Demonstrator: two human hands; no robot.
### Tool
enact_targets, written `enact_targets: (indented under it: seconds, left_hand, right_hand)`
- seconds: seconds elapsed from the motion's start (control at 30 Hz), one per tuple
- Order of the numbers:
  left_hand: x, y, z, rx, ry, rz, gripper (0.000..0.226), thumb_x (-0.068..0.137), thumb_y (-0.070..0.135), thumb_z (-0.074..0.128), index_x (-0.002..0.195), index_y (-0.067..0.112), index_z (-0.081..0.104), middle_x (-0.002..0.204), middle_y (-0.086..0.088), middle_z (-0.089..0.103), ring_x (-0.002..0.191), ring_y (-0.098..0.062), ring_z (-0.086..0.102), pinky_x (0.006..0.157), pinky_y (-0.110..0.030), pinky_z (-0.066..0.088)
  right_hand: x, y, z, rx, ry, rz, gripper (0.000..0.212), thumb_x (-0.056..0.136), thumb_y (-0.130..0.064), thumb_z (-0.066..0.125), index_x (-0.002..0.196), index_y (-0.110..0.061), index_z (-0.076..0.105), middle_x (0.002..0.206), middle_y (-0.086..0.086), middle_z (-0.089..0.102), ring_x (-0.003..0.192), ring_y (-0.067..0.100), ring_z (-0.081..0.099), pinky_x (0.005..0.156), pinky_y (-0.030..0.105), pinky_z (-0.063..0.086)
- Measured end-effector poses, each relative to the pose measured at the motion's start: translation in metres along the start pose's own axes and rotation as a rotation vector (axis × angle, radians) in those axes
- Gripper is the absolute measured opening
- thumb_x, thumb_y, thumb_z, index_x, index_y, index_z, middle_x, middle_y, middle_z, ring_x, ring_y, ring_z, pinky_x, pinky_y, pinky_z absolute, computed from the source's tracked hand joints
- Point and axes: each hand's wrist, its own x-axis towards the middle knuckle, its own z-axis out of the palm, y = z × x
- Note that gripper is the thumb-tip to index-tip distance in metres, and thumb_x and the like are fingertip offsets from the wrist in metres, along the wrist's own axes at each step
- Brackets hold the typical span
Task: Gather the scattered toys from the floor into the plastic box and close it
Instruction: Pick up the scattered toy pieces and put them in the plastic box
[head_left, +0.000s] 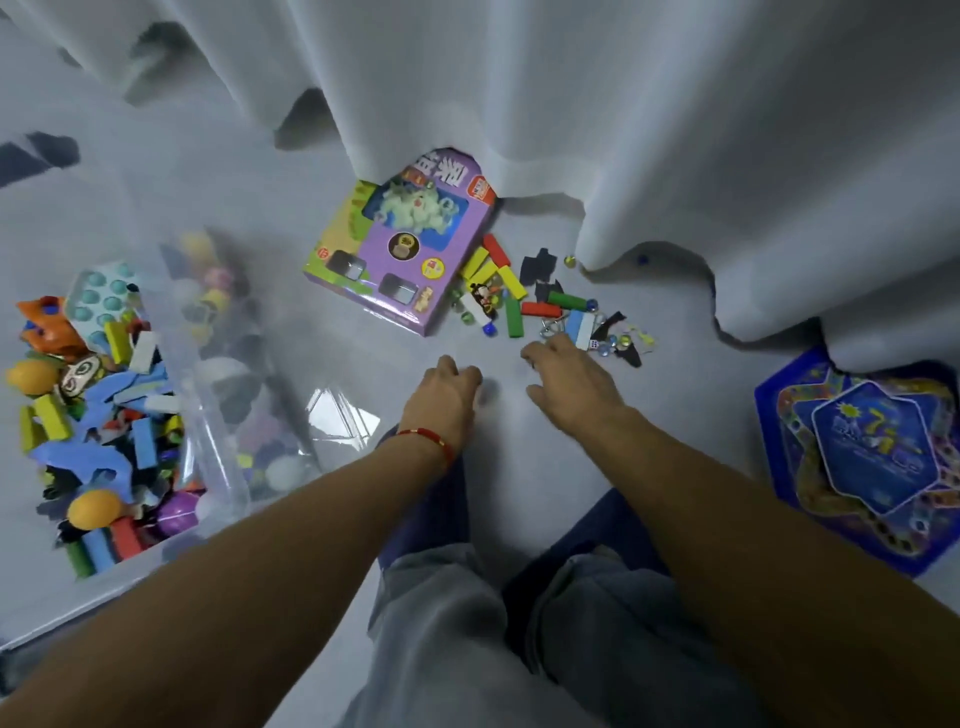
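On floor ahead of my knees: small toy pile (540, 301) lies forward and slightly right of both hands, strung left-to-right along curtain (675, 156) hem. Right hand (566, 379) nearer, fingertips near dice and marbles; fingers loosely curled, holding nothing I can see. Left hand (449, 387) loosely curled too, grip contents hidden, cannot tell. Pile: painted wooden blocks, glass marbles, dark felt scraps. Purple cardboard box (400, 249) touches pile's left edge. Clear plastic box (208, 415) sits well left, open, part filled.
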Motion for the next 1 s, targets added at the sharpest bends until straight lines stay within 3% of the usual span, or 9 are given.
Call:
enact_targets:
  seconds: [0.13, 0.2, 0.27, 0.37, 0.4, 0.47, 0.6, 0.8, 1.0]
  left_hand:
    - [0.027, -0.008, 0.013, 0.172, -0.036, 0.160, 0.027, 0.091, 0.009, 0.060, 0.118, 0.010, 0.055, 0.111, -0.012, 0.053, 0.096, -0.026, 0.053, 0.080, -0.030, 0.044]
    - [0.038, -0.008, 0.013, 0.070, -0.017, 0.094, 0.016, 0.093, 0.012, 0.058, 0.109, 0.010, 0.062, 0.103, -0.008, 0.057, 0.092, -0.022, 0.056, 0.075, -0.025, 0.040]
    - [0.046, 0.001, 0.005, -0.335, 0.080, -0.252, 0.016, 0.095, 0.015, 0.055, 0.101, 0.008, 0.068, 0.095, -0.004, 0.064, 0.085, -0.019, 0.061, 0.074, -0.025, 0.047]
    - [0.051, 0.011, -0.016, -1.471, 0.108, -0.813, 0.028, 0.095, 0.010, 0.044, 0.086, -0.001, 0.068, 0.078, -0.013, 0.070, 0.068, -0.025, 0.069, 0.070, -0.036, 0.059]
    - [0.050, 0.010, -0.021, -1.746, 0.065, -0.843, 0.031, 0.095, 0.011, 0.040, 0.079, -0.001, 0.064, 0.075, -0.015, 0.068, 0.064, -0.025, 0.068, 0.067, -0.035, 0.058]
    - [0.048, 0.001, -0.025, -1.962, 0.026, -0.843, 0.032, 0.096, 0.018, 0.036, 0.076, 0.005, 0.057, 0.076, -0.011, 0.062, 0.062, -0.022, 0.064, 0.063, -0.030, 0.055]
    - [0.048, -0.018, -0.026, -1.922, 0.102, -0.915, 0.024, 0.094, 0.023, 0.041, 0.075, 0.014, 0.052, 0.070, -0.002, 0.049, 0.057, -0.017, 0.050, 0.054, -0.024, 0.047]
    - [0.030, -0.024, -0.028, -1.862, 0.076, -0.879, 0.027, 0.094, 0.024, 0.043, 0.084, 0.007, 0.061, 0.070, -0.007, 0.057, 0.063, -0.020, 0.054, 0.063, -0.030, 0.045]
    - [0.021, -0.024, -0.028, -1.833, 0.087, -0.880, 0.026, 0.095, 0.023, 0.042, 0.084, 0.007, 0.060, 0.070, -0.007, 0.053, 0.064, -0.021, 0.052, 0.060, -0.029, 0.044]
  right_hand:
    - [0.019, -0.002, 0.025, 0.102, 0.180, 0.084, 0.032, 0.093, -0.006, 0.062, 0.124, -0.014, 0.060, 0.128, 0.010, 0.052, 0.111, 0.028, 0.057, 0.094, 0.038, 0.051]
    - [0.021, -0.006, 0.030, 0.272, 0.241, 0.132, 0.024, 0.091, -0.006, 0.065, 0.114, -0.013, 0.065, 0.120, 0.008, 0.058, 0.106, 0.026, 0.060, 0.090, 0.034, 0.051]
    - [0.019, -0.017, 0.027, 0.562, 0.278, 0.165, 0.019, 0.088, -0.013, 0.071, 0.107, -0.013, 0.069, 0.106, 0.004, 0.066, 0.096, 0.019, 0.065, 0.084, 0.030, 0.055]
    - [0.015, -0.039, 0.017, 0.758, 0.229, 0.075, 0.019, 0.087, -0.024, 0.075, 0.105, -0.017, 0.071, 0.094, -0.003, 0.068, 0.082, 0.008, 0.064, 0.074, 0.021, 0.056]
    - [0.016, -0.044, 0.015, 0.722, 0.211, 0.009, 0.022, 0.087, -0.028, 0.074, 0.107, -0.019, 0.071, 0.095, -0.005, 0.066, 0.082, 0.006, 0.062, 0.074, 0.020, 0.054]
    - [0.022, -0.051, 0.013, 0.656, 0.231, -0.086, 0.023, 0.089, -0.033, 0.071, 0.109, -0.022, 0.071, 0.100, -0.005, 0.063, 0.084, 0.007, 0.060, 0.074, 0.021, 0.054]
    - [0.051, -0.048, 0.010, 0.380, 0.438, -0.021, 0.030, 0.093, -0.028, 0.066, 0.121, -0.020, 0.060, 0.118, 0.004, 0.055, 0.102, 0.022, 0.058, 0.073, 0.031, 0.049]
    - [0.080, -0.060, 0.028, 0.047, 0.386, 0.008, 0.066, 0.089, -0.039, 0.070, 0.145, -0.024, 0.037, 0.138, 0.013, 0.040, 0.117, 0.028, 0.047, 0.085, 0.035, 0.049]
    - [0.090, -0.064, 0.035, 0.088, 0.428, -0.040, 0.056, 0.090, -0.029, 0.072, 0.139, -0.023, 0.047, 0.138, 0.014, 0.041, 0.120, 0.029, 0.045, 0.088, 0.034, 0.051]
